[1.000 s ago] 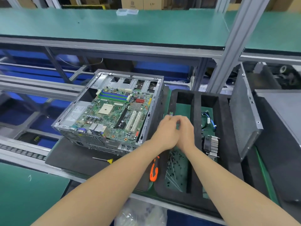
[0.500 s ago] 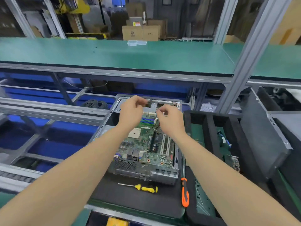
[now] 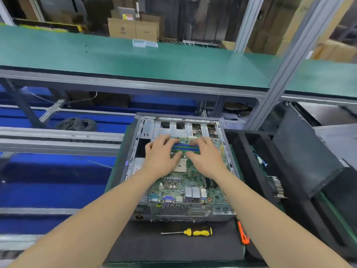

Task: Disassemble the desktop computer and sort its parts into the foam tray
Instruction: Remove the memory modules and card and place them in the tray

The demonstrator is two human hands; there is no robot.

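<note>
One left hand (image 3: 160, 159) and one right hand (image 3: 206, 159) touch one motherboard (image 3: 174, 183).

Case (image 3: 183, 212) open above, metal walls (image 3: 133, 149) all round (foam tray (image 3: 239, 149) just beside, right).

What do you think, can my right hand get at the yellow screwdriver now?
Probably yes. The yellow screwdriver lies uncovered on the black mat in front of the computer case, and the right hand rests open on the motherboard holding nothing, so it only needs to pull back.
</note>
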